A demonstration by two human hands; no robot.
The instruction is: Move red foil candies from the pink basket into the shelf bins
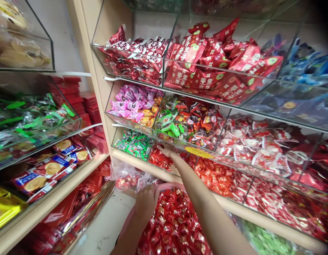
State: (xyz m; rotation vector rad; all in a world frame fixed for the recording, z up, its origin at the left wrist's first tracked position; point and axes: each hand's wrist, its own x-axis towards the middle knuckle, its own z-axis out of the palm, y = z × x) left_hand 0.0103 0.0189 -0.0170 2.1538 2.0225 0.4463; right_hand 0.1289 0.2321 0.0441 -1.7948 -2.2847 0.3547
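A pink basin (170, 185) full of red-wrapped candies (174, 223) is in front of me at the bottom of the view. My left hand (147, 198) is closed over its left rim, the fingertips partly hidden. My right hand (167, 152) reaches across the basin into a bottom-row shelf compartment. Its fingers look stretched out over the small red candies (160, 159) there, with nothing visible held in them. Left of that compartment lie green-wrapped candies (134, 143).
Clear dividers and a shelf edge (164, 170) frame the bins. A yellow price tag (199, 152) hangs close to my right forearm. Orange-red candies (214, 177) fill the bin to the right. Clear plastic bags (126, 173) lie under the shelf; biscuit packs (52, 168) stand at left.
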